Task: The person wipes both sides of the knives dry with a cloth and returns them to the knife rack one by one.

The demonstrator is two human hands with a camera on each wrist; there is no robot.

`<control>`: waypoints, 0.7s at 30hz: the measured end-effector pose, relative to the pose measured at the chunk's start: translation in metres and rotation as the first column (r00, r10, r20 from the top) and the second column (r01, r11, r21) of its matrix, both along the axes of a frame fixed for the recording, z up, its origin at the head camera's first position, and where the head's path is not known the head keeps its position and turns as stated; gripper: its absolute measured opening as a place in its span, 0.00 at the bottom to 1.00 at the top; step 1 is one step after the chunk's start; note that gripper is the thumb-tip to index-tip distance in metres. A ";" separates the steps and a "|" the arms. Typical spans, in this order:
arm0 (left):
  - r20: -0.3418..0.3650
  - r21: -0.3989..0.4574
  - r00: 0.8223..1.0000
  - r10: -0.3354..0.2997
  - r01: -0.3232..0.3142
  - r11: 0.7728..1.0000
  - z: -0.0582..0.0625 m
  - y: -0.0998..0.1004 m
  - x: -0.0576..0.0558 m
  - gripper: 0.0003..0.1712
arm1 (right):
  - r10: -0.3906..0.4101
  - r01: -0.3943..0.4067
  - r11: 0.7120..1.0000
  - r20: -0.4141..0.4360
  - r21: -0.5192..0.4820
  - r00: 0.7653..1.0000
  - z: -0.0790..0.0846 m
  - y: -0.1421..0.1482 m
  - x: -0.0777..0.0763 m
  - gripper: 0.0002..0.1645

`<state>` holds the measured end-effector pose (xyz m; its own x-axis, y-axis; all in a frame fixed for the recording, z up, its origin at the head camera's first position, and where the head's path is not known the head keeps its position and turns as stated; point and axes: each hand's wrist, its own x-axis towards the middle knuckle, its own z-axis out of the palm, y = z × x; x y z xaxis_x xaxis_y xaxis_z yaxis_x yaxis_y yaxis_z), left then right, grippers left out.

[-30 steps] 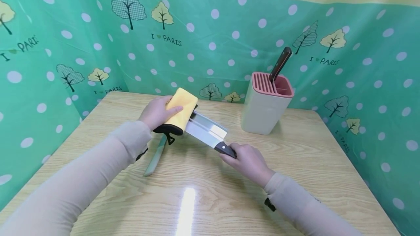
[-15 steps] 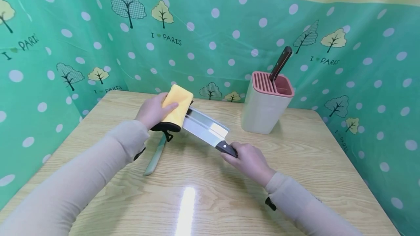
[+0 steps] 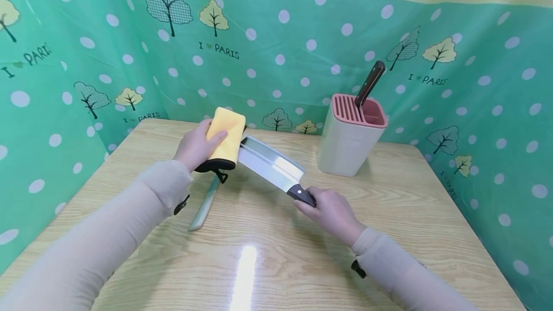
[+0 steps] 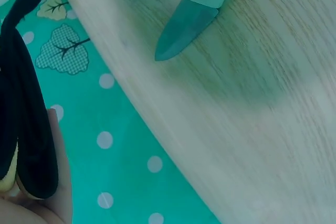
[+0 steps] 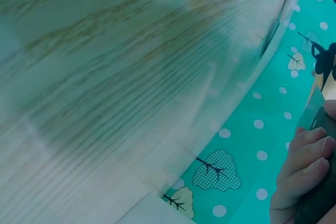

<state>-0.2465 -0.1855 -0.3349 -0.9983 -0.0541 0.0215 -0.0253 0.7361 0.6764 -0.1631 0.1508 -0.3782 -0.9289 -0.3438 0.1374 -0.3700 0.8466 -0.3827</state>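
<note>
L grip: holding yellow-and-black pad over desk | R grip: clasping cleaver by handle; far end hidden at pad, contact unclear | Risk: if pad slips, cleaver could nick L grip.

Cleaver: wide shiny blade, blk handle w/ pale rivet; handle gripped in R hand, blade aslant, far end just beside the yellow cloth (can't tell if touching); cloth's blk at near end, w/ small blk loop hanging; held in L hand, thumb across yellow face.
</note>
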 end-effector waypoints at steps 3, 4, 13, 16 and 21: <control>-0.006 0.045 1.000 0.029 -0.029 0.999 -0.001 -0.003 0.001 0.47 | -0.010 0.010 1.000 0.001 -0.004 1.000 0.000 0.001 0.000 0.18; -0.009 0.058 0.999 0.041 -0.040 0.997 -0.002 -0.004 0.002 0.48 | -0.014 0.014 1.000 0.001 -0.006 1.000 0.001 0.001 0.000 0.18; 0.058 0.314 0.991 0.120 -0.132 0.940 -0.007 -0.001 0.007 0.52 | -0.025 0.025 0.998 -0.003 -0.055 1.000 0.005 0.003 -0.002 0.16; 0.085 0.394 0.990 0.116 -0.140 0.908 -0.009 0.004 0.008 0.51 | -0.020 0.020 0.998 -0.003 -0.059 1.000 0.005 0.004 -0.003 0.16; 0.140 0.493 0.983 0.122 -0.176 0.852 -0.011 0.008 0.011 0.49 | -0.026 0.026 0.997 -0.001 -0.069 1.000 0.005 0.005 -0.004 0.16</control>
<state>-0.2356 -0.1773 -0.3460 -0.9726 -0.1787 -0.1484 -0.1948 0.2796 0.9401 -0.1670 0.1558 -0.3731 -0.9373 -0.3089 0.1614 -0.3485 0.8276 -0.4399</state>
